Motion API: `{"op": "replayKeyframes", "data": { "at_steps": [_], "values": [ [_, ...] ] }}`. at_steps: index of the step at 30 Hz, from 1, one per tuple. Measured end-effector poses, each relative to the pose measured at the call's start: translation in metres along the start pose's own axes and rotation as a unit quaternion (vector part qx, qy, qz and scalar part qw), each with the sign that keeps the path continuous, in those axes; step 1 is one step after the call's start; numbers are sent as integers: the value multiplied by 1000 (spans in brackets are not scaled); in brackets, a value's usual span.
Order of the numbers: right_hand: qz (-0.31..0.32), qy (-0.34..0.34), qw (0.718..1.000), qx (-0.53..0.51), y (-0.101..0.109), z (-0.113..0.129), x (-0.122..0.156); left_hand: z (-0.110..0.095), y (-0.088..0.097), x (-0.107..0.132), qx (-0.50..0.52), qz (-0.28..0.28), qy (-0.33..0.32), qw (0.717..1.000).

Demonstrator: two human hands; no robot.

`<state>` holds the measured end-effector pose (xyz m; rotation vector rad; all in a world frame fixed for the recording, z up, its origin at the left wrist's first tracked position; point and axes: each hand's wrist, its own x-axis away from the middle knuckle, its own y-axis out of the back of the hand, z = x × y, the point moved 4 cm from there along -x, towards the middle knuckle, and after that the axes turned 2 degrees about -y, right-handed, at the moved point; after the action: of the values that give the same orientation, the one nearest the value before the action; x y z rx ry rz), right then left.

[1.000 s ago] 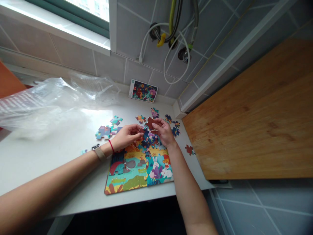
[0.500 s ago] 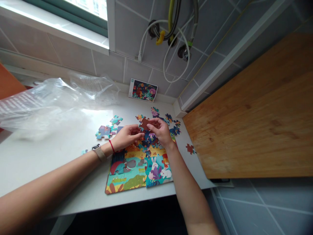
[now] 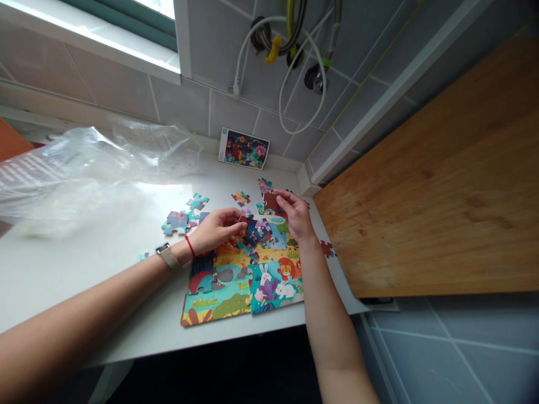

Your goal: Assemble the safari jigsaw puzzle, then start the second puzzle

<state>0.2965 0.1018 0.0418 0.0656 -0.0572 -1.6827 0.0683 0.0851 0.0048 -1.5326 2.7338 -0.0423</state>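
Note:
My right hand [image 3: 296, 214] pinches a jigsaw puzzle piece [image 3: 270, 203] by its edge, with the plain brown back showing. My left hand [image 3: 221, 229] is closed at the fingertips on another puzzle piece [image 3: 243, 219], of which only a small brown part with a pale edge shows. Below both hands lies the partly joined jigsaw puzzle [image 3: 236, 297], with rabbits, a lion and a hippo in its picture. Several loose pieces lie on top of its upper part, partly hidden by my hands.
Loose puzzle pieces [image 3: 176, 222] lie left of the puzzle, and an orange piece [image 3: 241, 198] lies beyond it. A picture card [image 3: 244, 148] leans against the wall. Crumpled plastic wrap [image 3: 96, 168] covers the white table's [image 3: 126, 331] left side. A wooden board [image 3: 442, 185] stands at right.
My right hand has moved right with its brown-backed piece, away from my left hand. The orange piece and more of the puzzle's upper part now show. The view has shifted slightly.

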Motion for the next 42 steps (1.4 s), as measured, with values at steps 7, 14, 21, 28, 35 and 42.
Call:
{"op": "replayKeyframes", "data": {
  "at_steps": [7,14,21,28,35,42],
  "values": [
    [-184,3,924,336,63,-22,-21,0,0,0,-1,1,3,1000],
    [-153,-64,861,481,79,-42,-32,3,1,0,-3,3,1,1000],
    [-135,-92,846,507,73,-35,-82,3,1,-2,4,7,-5,1000],
    [-120,-135,873,453,74,-23,-101,6,1,-4,45,-4,3,999],
    [-30,-96,933,345,51,17,-71,5,1,-5,51,-8,1,999],
    [225,-48,944,238,-17,57,-25,6,1,-6,57,-8,-9,998]
  ]
}}
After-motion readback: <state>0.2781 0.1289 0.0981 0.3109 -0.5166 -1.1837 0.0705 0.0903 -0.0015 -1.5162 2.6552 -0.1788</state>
